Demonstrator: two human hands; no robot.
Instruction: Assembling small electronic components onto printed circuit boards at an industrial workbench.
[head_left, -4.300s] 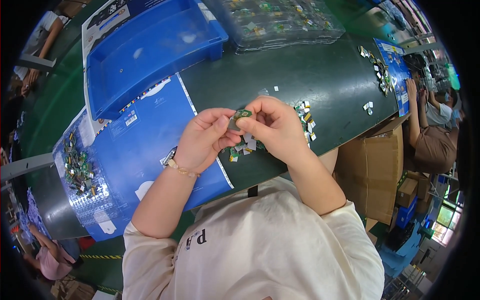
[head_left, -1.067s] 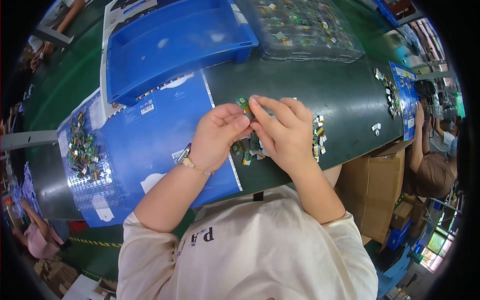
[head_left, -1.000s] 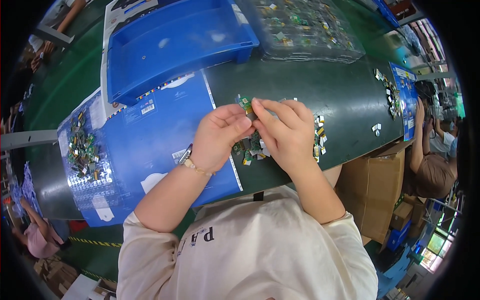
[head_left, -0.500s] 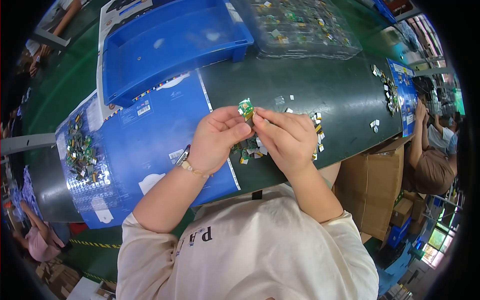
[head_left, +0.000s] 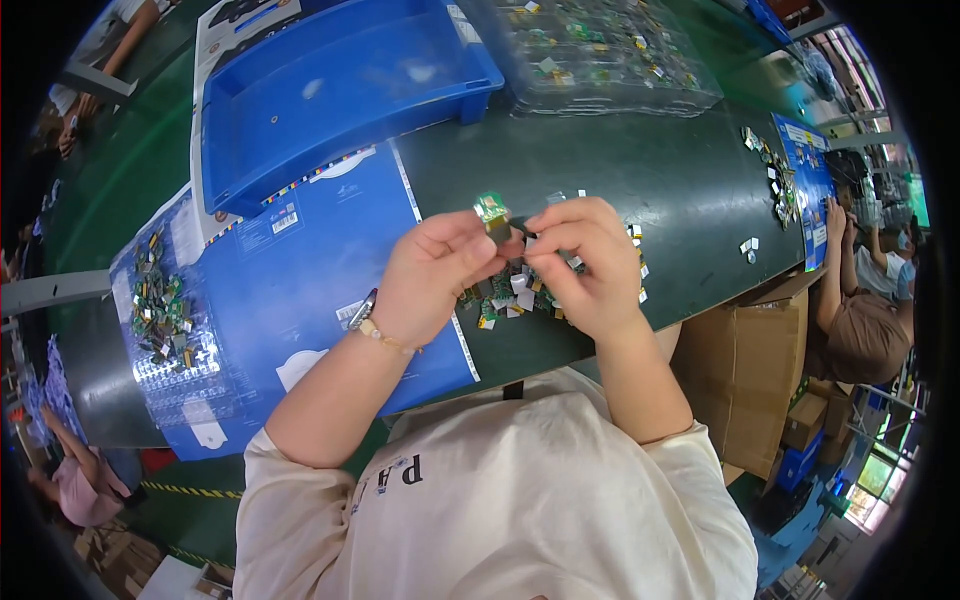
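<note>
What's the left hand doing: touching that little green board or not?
Touching: the head view shows the left hand pinching the little green board near its lower end.

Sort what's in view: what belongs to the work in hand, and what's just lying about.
Likely part of the work:
green circuit board, held in the left hand
board pile, just below the hands
clear trays, bearing similar small pieces

Apparently just lying about:
blue bin, untouched
blue printed sheet, beneath the left forearm
cardboard box, off to the right

One small circuit board (head_left: 490,208), green above and dark grey below, is standing near the frame's centre.
</note>
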